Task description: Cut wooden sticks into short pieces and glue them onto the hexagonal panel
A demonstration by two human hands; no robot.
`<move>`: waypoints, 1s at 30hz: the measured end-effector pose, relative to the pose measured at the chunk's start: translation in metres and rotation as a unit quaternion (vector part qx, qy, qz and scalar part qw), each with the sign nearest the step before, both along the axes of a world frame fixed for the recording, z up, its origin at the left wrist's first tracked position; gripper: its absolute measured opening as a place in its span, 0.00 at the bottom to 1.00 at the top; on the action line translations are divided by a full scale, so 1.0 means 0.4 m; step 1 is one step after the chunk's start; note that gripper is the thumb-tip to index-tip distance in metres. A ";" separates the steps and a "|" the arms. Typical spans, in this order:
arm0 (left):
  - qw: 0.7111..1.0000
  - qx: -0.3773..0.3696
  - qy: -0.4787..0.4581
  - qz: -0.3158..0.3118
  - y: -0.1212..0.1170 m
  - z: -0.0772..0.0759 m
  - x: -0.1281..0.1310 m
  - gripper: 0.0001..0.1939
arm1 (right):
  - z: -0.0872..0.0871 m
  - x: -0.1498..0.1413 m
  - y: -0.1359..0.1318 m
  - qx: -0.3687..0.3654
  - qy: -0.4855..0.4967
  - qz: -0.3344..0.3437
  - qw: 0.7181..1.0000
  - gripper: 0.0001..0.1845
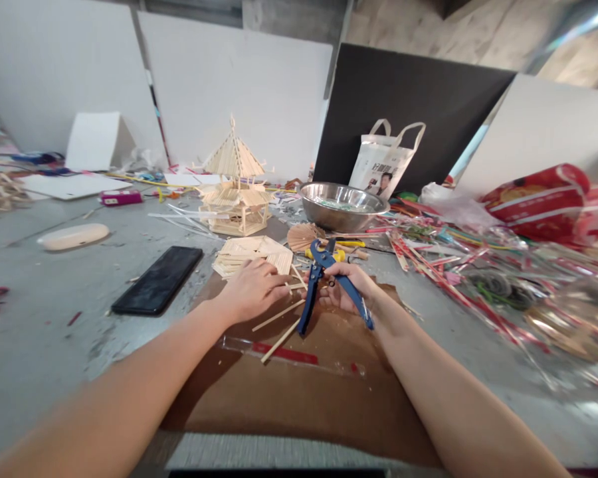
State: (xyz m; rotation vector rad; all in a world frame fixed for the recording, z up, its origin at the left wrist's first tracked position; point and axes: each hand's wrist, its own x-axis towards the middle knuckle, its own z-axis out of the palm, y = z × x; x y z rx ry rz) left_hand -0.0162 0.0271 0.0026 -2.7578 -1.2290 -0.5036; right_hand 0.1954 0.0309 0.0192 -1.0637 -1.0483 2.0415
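Head view: R hand [346,289] held a blue cutter [306,307], thumb and fingers narrowed about one handle near the pivot. Cutter sat approx. centre, over brown sheet [289,405]; its two long, smooth handles were spread in a V, hooked head pointing away from the wearer. L hand [256,289] was palm down, fingers bent and close together, at the near edge of a flat, roughly hexagonal panel [274,251] of pale, ribbed sticks. Could not tell if L fingertips gripped anything.

Loose sticks [280,340], thin, straight, pale, wood-like, lay betw. the hands and on the sheet. Clear plastic strip w/ red section [292,354], glossy, lay flat nearer the wearer. Sheet surface matt, w/ small crumbs.

Beyond panel: tiered stick model [235,159], pointed ribbed roof, open lattice base. To its right, round metal bowl [339,219], shiny, flared rim; behind that, white bag [379,162] w/ two looped handles.

Left side, grey tabletop [99,265]: black phone [158,280], flat, rectangular, glossy; white case [74,236], smooth, rounded oblong. Far right: red crinkled packaging [538,199], shiny.
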 end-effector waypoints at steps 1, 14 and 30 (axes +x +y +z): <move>1.000 -0.010 0.010 -0.014 -0.006 -0.001 0.009 0.20 | -0.001 -0.001 0.000 0.001 0.003 0.005 1.000 0.13; 0.999 0.010 0.046 0.012 -0.016 -0.015 0.027 0.22 | 0.007 -0.029 -0.019 -0.003 -0.028 0.034 0.999 0.19; 0.993 0.046 0.092 0.062 -0.003 -0.012 0.006 0.18 | 0.000 -0.021 -0.021 -0.071 0.104 0.037 0.991 0.18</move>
